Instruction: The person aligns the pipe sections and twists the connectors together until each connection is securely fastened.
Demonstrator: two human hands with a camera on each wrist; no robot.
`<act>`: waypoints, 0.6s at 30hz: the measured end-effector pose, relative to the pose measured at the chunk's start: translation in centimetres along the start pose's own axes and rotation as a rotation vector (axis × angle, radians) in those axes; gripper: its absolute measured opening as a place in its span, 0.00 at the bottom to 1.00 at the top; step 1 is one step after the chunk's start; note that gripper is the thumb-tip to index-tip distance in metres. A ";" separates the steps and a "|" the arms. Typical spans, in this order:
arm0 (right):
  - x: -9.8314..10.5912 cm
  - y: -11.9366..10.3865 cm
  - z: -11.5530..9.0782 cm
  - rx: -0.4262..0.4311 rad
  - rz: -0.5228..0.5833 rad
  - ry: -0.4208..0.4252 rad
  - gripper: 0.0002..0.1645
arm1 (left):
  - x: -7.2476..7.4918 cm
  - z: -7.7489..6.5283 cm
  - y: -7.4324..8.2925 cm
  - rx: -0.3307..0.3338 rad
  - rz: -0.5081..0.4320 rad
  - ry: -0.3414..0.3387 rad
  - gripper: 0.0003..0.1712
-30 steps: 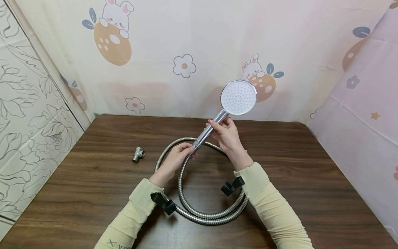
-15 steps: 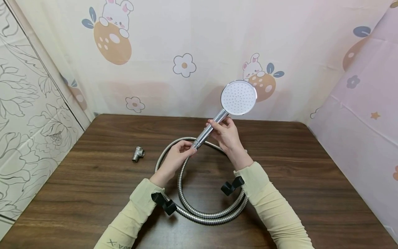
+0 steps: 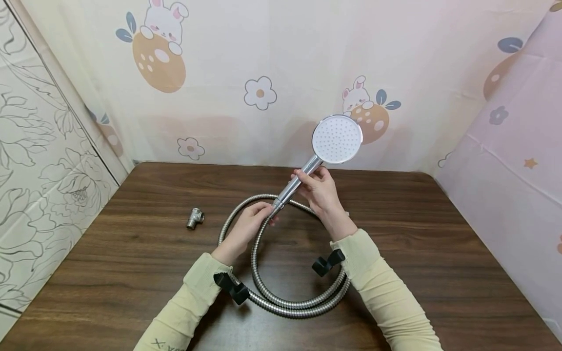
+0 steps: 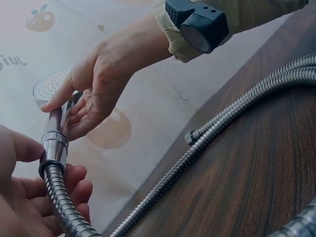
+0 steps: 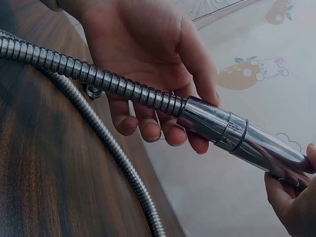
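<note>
A handheld shower head (image 3: 337, 139) with a white round spray face is held up at a slant over the table. My right hand (image 3: 322, 192) grips its chrome handle (image 3: 291, 188). At the handle's lower end, my left hand (image 3: 248, 225) pinches the chrome hose nut (image 5: 205, 118) between thumb and fingers. The nut meets the handle, and the ribbed metal hose (image 3: 259, 273) runs down from it. The hose lies in loops on the table, and its other end (image 4: 191, 137) shows in the left wrist view.
A small chrome tee fitting (image 3: 195, 218) stands on the brown wooden table (image 3: 430, 273), left of the hose. Behind the table hangs a printed curtain (image 3: 228, 63). Black wrist devices (image 3: 328, 262) sit at both cuffs.
My left thumb and fingers have rolled around the hose nut, first forward, then back. The right hand and shower head have hardly moved.
</note>
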State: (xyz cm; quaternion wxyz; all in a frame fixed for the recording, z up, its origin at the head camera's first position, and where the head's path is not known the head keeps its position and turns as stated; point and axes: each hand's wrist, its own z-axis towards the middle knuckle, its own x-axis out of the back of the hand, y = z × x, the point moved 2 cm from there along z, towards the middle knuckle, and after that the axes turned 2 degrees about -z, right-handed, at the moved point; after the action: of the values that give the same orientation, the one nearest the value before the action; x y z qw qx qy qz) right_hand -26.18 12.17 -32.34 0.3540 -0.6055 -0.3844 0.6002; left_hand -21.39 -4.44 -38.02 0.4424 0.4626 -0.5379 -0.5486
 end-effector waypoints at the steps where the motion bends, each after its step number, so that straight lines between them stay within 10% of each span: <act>1: 0.0 0.0 0.0 0.000 0.001 0.000 0.16 | 0.1 0.0 0.0 -0.003 0.004 0.000 0.13; 18: -0.1 0.0 -0.1 -0.002 0.000 0.004 0.15 | 0.3 0.1 -0.1 0.004 0.035 0.018 0.14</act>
State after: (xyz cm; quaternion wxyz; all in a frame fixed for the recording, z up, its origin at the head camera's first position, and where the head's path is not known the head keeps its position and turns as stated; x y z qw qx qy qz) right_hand -26.08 12.11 -32.31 0.3539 -0.6071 -0.3842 0.5988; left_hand -21.58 -4.73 -38.10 0.4559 0.4587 -0.5430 -0.5356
